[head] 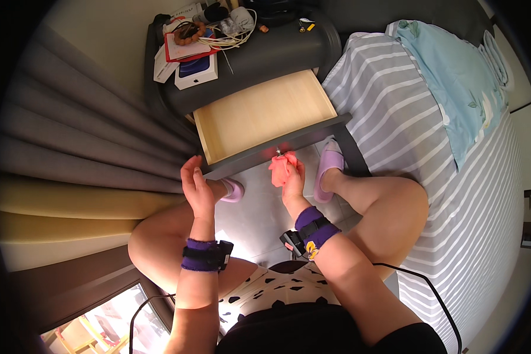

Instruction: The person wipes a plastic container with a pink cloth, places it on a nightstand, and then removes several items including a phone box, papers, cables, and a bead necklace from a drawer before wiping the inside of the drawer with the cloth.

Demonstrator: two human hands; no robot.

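Note:
A pink cloth (283, 169) is bunched in my right hand (294, 179), just below the small metal knob (279, 151) on the drawer front. The cloth appears to touch the front near the knob. The drawer (265, 115) is pulled out of a dark grey nightstand (265, 53), and its pale wooden bottom shows. My left hand (197, 186) holds nothing and is raised by the left end of the drawer front (248, 155), fingers slightly curved. Whether its fingertips touch that end, I cannot tell.
On the nightstand top lie a phone box (197, 73), a red-edged item (188, 48), a beaded bracelet (190, 34) and white cables (230, 42). A striped bed (394, 88) with a blue pillow (460, 79) stands right. Grey curtains (93, 119) hang left. My slippered feet flank the drawer.

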